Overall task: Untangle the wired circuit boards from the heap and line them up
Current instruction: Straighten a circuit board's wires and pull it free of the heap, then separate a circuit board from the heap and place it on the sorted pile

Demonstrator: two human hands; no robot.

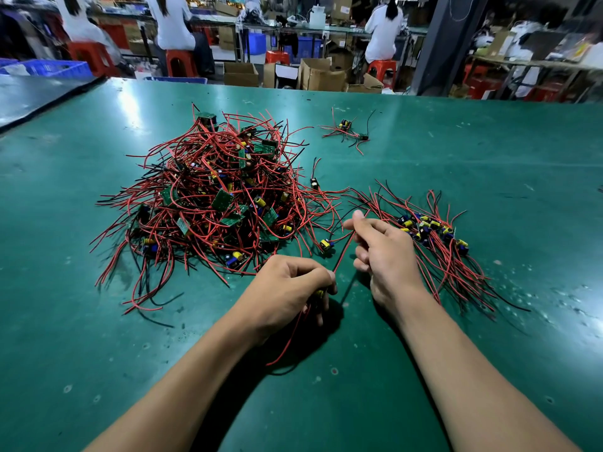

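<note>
While the left hand (pixel 287 288) grips one small yellow-capped circuit board (pixel 319 292), the right hand (pixel 385 252) pinches one taut red wire (pixel 342 252) stretched between them. One tangled heap of red-wired green boards (pixel 212 197) lies left, one lined-up row (pixel 430 230) right, and two stray boards (pixel 347 128) beyond.

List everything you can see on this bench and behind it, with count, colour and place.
tangled heap of red- and black-wired green circuit boards: one, left of centre.
lined-up row of wired boards: one, blue and yellow parts, right side.
small cluster of wired boards: one, red wires, far centre.
stray wired boards: two, between heap and row.
green table mat: one, under everything.
red plastic stools: at least four, background.
blue plastic crates: several, background.
brown cardboard boxes: several, background floor.
people in white tops: three, far benches.
left hand: one, grips a wired board with yellow part.
right hand: one, fingers pinch a red wire reaching the left hand.
</note>
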